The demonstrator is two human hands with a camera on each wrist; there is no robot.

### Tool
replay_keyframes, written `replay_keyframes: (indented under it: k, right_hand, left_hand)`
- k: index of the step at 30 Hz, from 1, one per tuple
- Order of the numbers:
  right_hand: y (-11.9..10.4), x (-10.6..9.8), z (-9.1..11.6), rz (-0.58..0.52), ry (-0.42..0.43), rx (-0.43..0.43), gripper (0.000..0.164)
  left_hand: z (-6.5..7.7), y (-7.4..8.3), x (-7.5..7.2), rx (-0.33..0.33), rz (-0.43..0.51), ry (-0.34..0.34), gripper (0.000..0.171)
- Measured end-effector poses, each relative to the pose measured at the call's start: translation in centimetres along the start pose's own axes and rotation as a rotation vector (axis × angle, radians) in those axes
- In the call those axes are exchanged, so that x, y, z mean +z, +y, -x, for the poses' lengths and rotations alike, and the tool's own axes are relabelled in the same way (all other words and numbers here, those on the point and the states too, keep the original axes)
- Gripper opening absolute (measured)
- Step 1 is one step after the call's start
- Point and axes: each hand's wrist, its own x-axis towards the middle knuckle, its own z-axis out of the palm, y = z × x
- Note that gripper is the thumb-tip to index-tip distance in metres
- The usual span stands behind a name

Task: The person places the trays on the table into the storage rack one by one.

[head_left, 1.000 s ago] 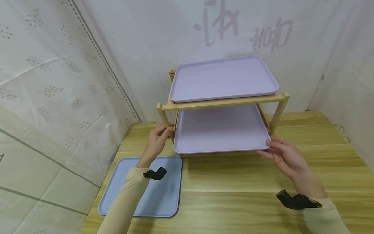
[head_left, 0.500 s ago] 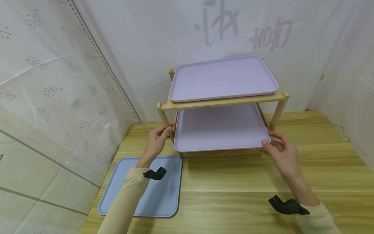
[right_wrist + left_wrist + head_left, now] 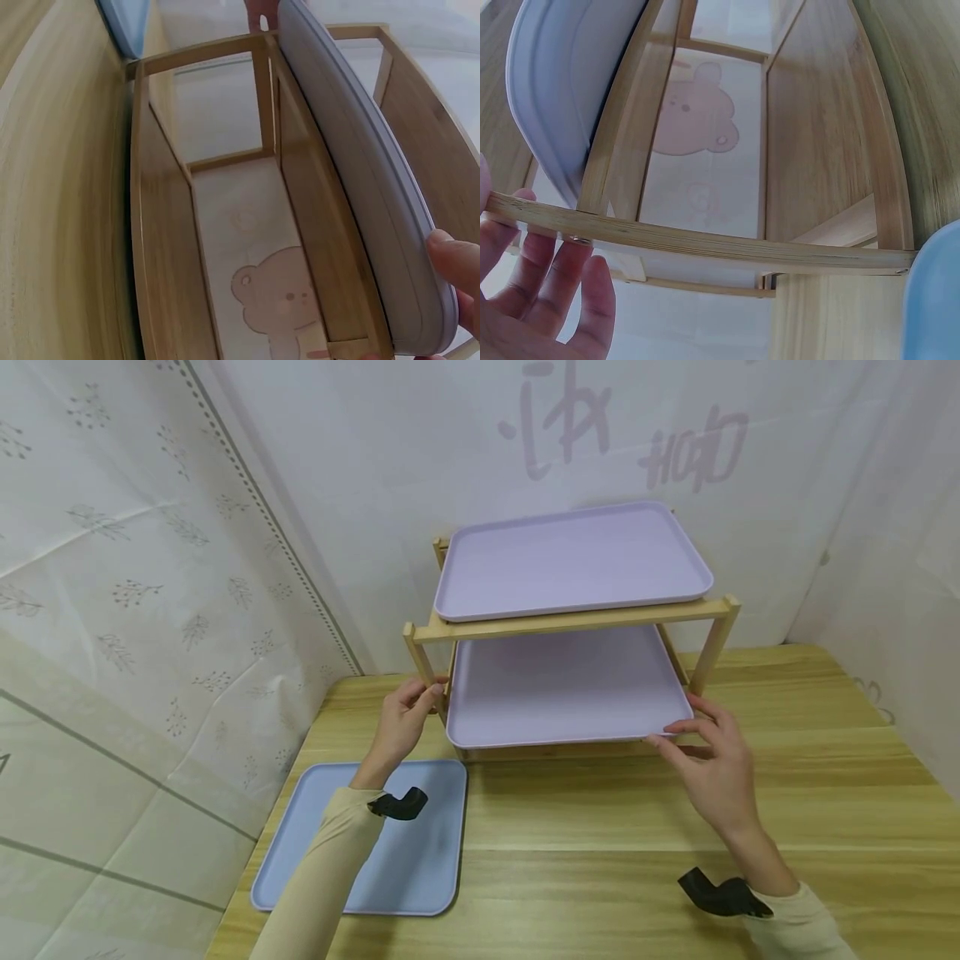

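Observation:
A wooden rack (image 3: 573,620) stands against the back curtain. Its top level bears one purple tray (image 3: 570,560); a second purple tray (image 3: 566,693) lies on the middle level, its front edge slightly out. My left hand (image 3: 401,718) grips the rack's left front post, fingers curled round the wood (image 3: 705,244) in the left wrist view. At the lower tray's right front corner, my right hand (image 3: 716,768) holds the rim between thumb and fingers. That tray (image 3: 360,165) runs along its board in the right wrist view, with fingertips (image 3: 450,259) on its edge.
A blue tray (image 3: 405,852) lies on the wooden table (image 3: 585,877) at front left, partly beneath my left forearm. Below the lower purple tray, the rack has a bottom board (image 3: 165,255). White curtains (image 3: 135,568) surround the table's back and sides.
My right hand has moved left and closed round the tray's front right corner. The lower purple tray has slid slightly back into the rack. My left hand stays on the post.

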Motion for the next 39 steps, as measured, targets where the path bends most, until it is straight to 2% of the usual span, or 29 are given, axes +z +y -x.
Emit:
replay_keyframes:
  k: [10, 20, 32, 39]
  right_hand:
    - [0.2, 0.7, -0.4, 0.046, 0.025, 0.034, 0.022]
    - [0.6, 1.7, -1.4, 0.026, 0.072, -0.018, 0.021]
    - [1.0, 2.8, -2.6, 0.097, 0.133, -0.067, 0.022]
    - [1.1, 3.3, -3.1, 0.110, 0.140, -0.078, 0.022]
  left_hand:
    - [0.0, -0.1, 0.1, 0.000, 0.010, 0.000, 0.027]
    - [0.0, -0.1, -0.1, 0.001, -0.009, -0.011, 0.029]
    - [0.0, -0.3, -0.1, -0.001, 0.003, -0.016, 0.029]
    - [0.0, -0.4, 0.0, 0.005, 0.012, -0.014, 0.029]
